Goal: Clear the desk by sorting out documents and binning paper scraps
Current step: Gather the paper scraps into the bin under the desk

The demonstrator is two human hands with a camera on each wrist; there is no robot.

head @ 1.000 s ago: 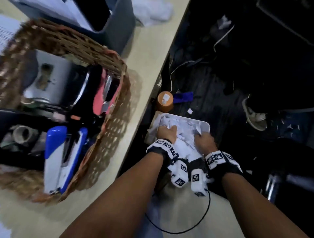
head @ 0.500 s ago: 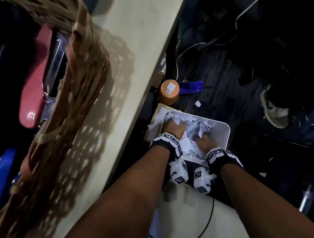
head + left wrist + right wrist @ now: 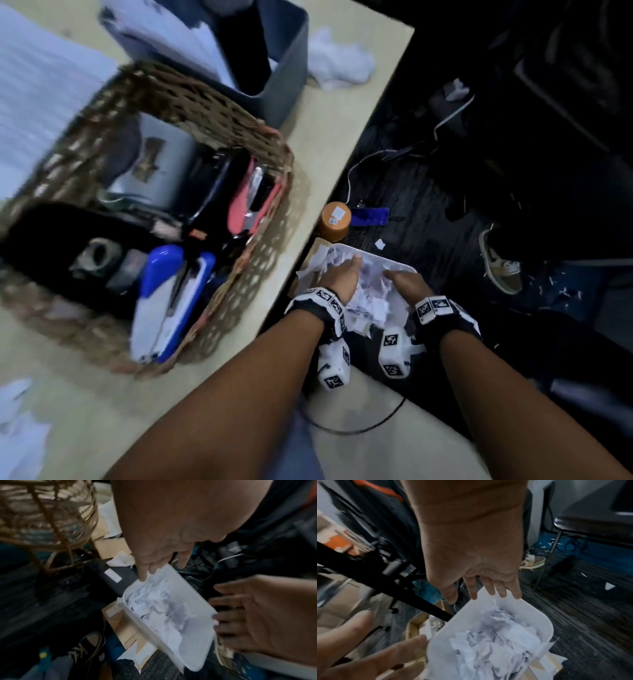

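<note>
Both hands (image 3: 373,279) spread over scraps (image 3: 496,641) in unlabelled bin (image 3: 544,626).

No text can be read anywhere: the white label on the orange jar (image 3: 336,221) and the wristband markers are too blurred.

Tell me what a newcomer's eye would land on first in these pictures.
First, the white bin on the dark floor beside the desk, heaped with torn paper scraps, with the left hand and right hand open over it. Next, the wicker basket on the desk, crowded with staplers.
</note>
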